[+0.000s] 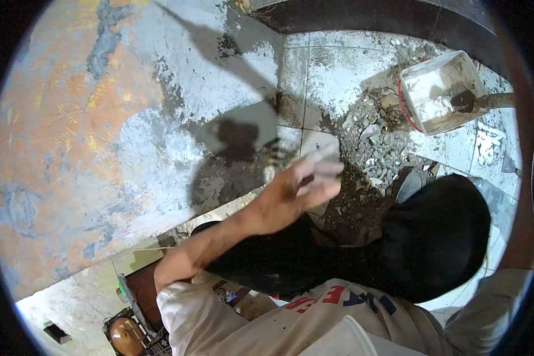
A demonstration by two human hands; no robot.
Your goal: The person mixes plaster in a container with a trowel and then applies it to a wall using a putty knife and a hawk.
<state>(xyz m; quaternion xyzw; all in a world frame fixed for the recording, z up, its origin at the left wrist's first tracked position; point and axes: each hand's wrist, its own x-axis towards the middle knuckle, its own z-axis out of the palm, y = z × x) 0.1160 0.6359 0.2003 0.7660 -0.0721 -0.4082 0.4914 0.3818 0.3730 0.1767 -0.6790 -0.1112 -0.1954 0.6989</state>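
My left hand [314, 181] is raised in mid-view, blurred by motion, with its fingers apart and nothing seen in them. It is beside a heap of broken rubble [371, 145] on the tiled floor. Farther right, a dirty white square bucket [436, 74] with a red rim lies tilted on its side, a dark tool or handle [492, 101] across its opening. My right arm runs along the right edge; its hand cannot be seen.
A wall with peeling paint [130, 118] fills the left side, bearing shadows. A dark ledge [350, 18] crosses the top. My dark-clad legs [433, 237] are bent below the rubble. At bottom left are a brown round object [126, 336] and wiring.
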